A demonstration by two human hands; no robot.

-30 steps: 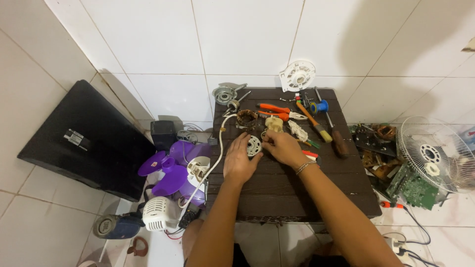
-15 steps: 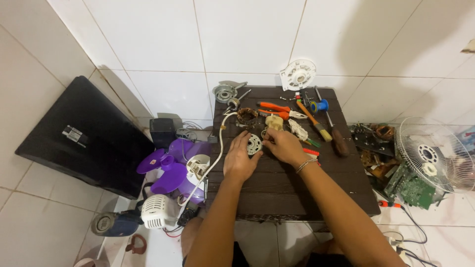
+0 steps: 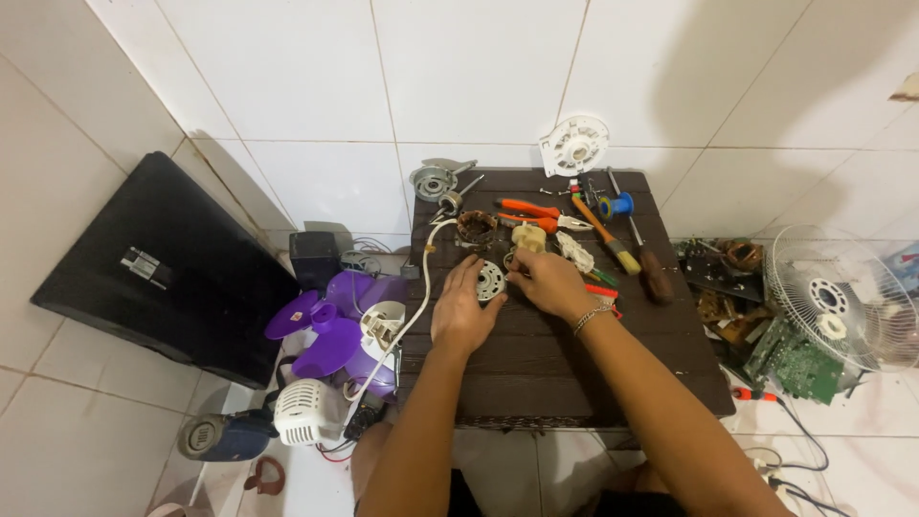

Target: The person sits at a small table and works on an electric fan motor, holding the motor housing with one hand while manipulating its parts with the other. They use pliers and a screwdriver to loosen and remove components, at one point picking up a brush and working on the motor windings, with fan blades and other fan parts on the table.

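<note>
Both my hands rest on a small dark wooden table. My left hand and my right hand hold between them a round grey metal motor cover with holes, which lies on the tabletop. Just beyond it sit a copper-wound motor stator and a cream plastic part. A white cable runs from the table down to the left.
Orange pliers, screwdrivers and a white round fan part lie at the table's far side. A purple fan blade and black case sit left. A fan grille and circuit board sit right.
</note>
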